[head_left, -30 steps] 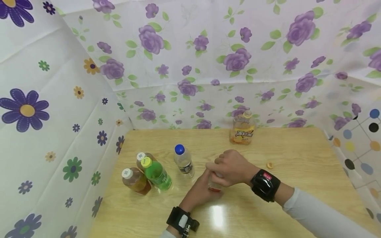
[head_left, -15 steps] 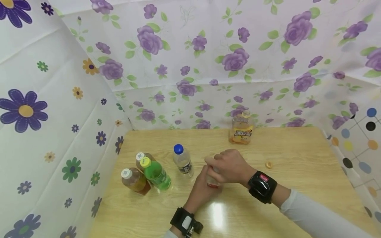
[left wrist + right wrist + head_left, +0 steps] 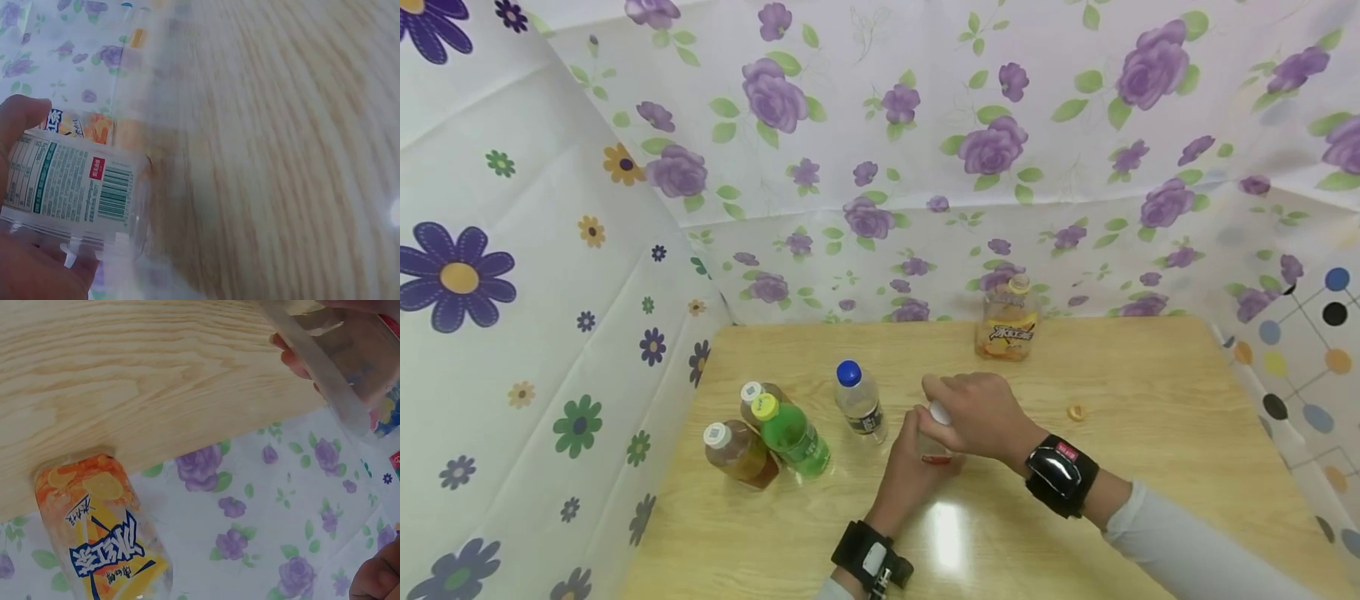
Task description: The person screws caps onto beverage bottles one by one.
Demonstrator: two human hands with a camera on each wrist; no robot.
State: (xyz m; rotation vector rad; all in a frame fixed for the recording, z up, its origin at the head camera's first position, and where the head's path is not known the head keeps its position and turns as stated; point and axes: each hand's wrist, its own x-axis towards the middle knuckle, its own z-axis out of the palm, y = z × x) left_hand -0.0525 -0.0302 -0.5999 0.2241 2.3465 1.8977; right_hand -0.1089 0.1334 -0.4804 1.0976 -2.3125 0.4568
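Observation:
A clear plastic bottle (image 3: 936, 451) with a barcode label and a white cap (image 3: 939, 412) stands over the middle of the table, partly hidden by both hands. My left hand (image 3: 912, 473) grips its body from the left; in the left wrist view the bottle (image 3: 81, 184) lies between thumb and fingers. From the right, my right hand (image 3: 981, 417) has its fingers curled round the white cap at the top. In the right wrist view the bottle (image 3: 356, 356) shows at the upper right.
Left of the hands stand a blue-capped bottle (image 3: 860, 404), a green bottle (image 3: 796, 440) and two white-capped brown drink bottles (image 3: 741, 457). An uncapped iced tea bottle (image 3: 1006, 327) stands at the back. A small yellow cap (image 3: 1077, 412) lies on the table (image 3: 1150, 375).
My right hand has shifted and turned slightly on the bottle top, so the white cap shows more now. The left hand keeps its grip on the bottle. The other bottles stay put.

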